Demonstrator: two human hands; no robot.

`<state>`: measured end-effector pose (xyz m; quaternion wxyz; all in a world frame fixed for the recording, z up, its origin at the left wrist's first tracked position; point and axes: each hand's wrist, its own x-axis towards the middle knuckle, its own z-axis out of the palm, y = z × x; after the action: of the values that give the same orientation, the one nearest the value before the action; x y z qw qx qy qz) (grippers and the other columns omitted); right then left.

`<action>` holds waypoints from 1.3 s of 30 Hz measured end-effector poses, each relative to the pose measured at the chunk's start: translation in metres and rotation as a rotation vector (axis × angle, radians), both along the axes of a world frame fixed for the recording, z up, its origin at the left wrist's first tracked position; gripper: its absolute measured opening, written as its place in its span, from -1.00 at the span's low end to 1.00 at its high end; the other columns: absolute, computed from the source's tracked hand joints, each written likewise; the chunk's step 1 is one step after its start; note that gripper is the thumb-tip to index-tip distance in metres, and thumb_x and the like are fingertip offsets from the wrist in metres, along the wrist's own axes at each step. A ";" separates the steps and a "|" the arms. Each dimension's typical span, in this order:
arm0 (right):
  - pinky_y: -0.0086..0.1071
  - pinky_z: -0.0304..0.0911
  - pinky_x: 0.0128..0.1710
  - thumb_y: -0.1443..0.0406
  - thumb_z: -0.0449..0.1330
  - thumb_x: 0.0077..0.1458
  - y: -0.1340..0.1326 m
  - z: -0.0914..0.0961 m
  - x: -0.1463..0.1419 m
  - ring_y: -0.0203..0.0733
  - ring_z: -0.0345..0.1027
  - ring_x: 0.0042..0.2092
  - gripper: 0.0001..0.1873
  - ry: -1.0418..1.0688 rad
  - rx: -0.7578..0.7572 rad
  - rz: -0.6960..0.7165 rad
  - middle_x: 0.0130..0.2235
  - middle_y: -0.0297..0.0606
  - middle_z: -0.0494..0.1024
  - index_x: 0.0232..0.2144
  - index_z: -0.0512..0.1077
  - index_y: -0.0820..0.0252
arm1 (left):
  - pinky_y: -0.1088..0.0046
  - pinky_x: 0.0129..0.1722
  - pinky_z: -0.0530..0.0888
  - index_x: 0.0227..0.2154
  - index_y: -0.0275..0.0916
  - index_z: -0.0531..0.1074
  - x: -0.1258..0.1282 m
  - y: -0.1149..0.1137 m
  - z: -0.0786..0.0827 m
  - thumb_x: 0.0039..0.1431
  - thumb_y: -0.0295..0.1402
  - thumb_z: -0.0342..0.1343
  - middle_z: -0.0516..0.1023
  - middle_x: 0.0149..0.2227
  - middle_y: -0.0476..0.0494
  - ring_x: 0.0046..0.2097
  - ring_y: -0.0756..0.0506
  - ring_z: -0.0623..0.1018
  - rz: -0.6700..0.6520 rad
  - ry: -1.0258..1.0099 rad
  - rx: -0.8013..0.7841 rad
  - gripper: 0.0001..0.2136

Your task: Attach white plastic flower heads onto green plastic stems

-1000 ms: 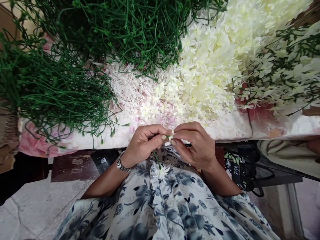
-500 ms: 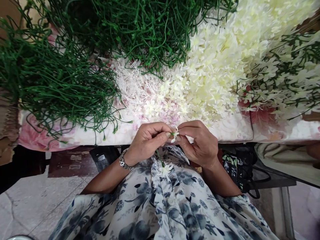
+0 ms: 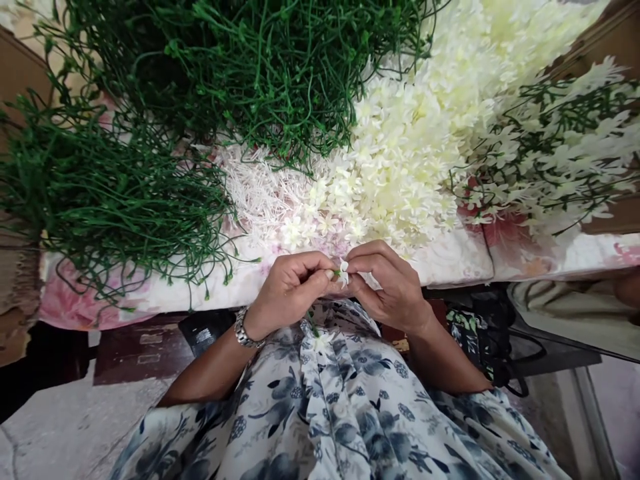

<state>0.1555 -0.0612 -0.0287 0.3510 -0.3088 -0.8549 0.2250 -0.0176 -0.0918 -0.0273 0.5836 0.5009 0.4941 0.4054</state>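
Between finger and thumb, my left hand pinches the tip of a green artificial flower stem. A small white artificial blossom sits on that tip, facing right. My right hand has its thumb and fingertips closed at the blossom's right side; whether they grip petals or its thin centre piece is hidden. Below my left hand, another white blossom hangs on a green stem in front of the patterned shirt. Both hands are just off the near edge of the cloth-covered table.
Green stems lie heaped at the left, with a larger pile of stems behind. Thin white pieces lie mid-table. Loose cream blossoms spread to their right. Stemmed white flowers lie farther right, by a cardboard box.
Both hands have shifted slightly left with the blossom, which now faces more squarely to the right. My right fingertips remain close against it. The whole view has tilted slightly.
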 end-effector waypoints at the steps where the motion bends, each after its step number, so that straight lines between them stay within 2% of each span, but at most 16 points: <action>1: -0.33 0.32 -0.32 0.48 0.08 0.01 0.001 0.001 0.001 -0.22 0.35 -0.24 -0.83 -0.020 0.009 0.002 -0.31 -0.19 0.42 -0.30 0.32 0.20 | 0.61 -0.56 0.22 -0.52 -0.32 0.39 -0.001 0.003 0.002 0.06 -0.42 0.01 0.31 -0.60 0.04 -0.55 0.10 0.26 -0.030 0.052 0.026 -0.87; 4: -0.31 0.31 -0.31 0.47 0.09 0.01 0.003 0.002 0.004 -0.20 0.32 -0.27 -0.86 -0.083 0.075 0.010 -0.34 -0.18 0.43 -0.33 0.32 0.22 | 0.63 -0.57 0.17 -0.57 -0.33 0.38 -0.002 0.010 0.008 0.05 -0.48 -0.01 0.28 -0.63 0.06 -0.55 0.12 0.23 -0.098 0.181 0.108 -0.86; 7: -0.32 0.28 -0.33 0.47 0.10 0.01 0.005 0.000 0.006 -0.21 0.31 -0.31 -0.88 -0.128 0.117 0.003 -0.37 -0.21 0.42 -0.35 0.31 0.22 | 0.65 -0.59 0.14 -0.59 -0.33 0.36 -0.002 0.014 0.008 0.04 -0.50 -0.02 0.24 -0.65 0.09 -0.57 0.13 0.19 -0.129 0.223 0.138 -0.85; 15: -0.40 0.25 -0.39 0.47 0.04 0.05 0.008 -0.005 0.009 -0.28 0.26 -0.33 -0.88 -0.082 -0.025 0.070 -0.39 -0.26 0.38 -0.33 0.28 0.22 | 0.64 -0.59 0.17 -0.53 -0.34 0.40 0.000 0.016 0.001 0.07 -0.45 -0.01 0.27 -0.63 0.07 -0.57 0.12 0.23 -0.150 0.214 0.113 -0.86; 25: -0.38 0.26 -0.37 0.48 0.03 0.06 0.010 -0.003 0.007 -0.25 0.25 -0.34 -0.91 -0.123 0.033 0.088 -0.42 -0.22 0.37 -0.37 0.25 0.24 | 0.66 -0.55 0.20 -0.52 -0.34 0.39 0.000 0.012 -0.003 0.09 -0.46 -0.03 0.29 -0.61 0.08 -0.54 0.13 0.26 -0.128 0.296 0.177 -0.85; 39: -0.41 0.26 -0.36 0.50 0.06 0.03 0.004 -0.011 0.004 -0.29 0.27 -0.29 -0.84 -0.048 -0.108 0.033 -0.36 -0.25 0.36 -0.31 0.26 0.22 | 0.65 -0.55 0.20 -0.57 -0.34 0.37 0.002 0.011 -0.006 0.07 -0.51 -0.04 0.26 -0.64 0.09 -0.55 0.13 0.25 -0.056 0.291 0.247 -0.84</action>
<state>0.1591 -0.0567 -0.0399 0.3097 -0.3183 -0.8547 0.2690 -0.0156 -0.0812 -0.0332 0.4511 0.6355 0.5057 0.3700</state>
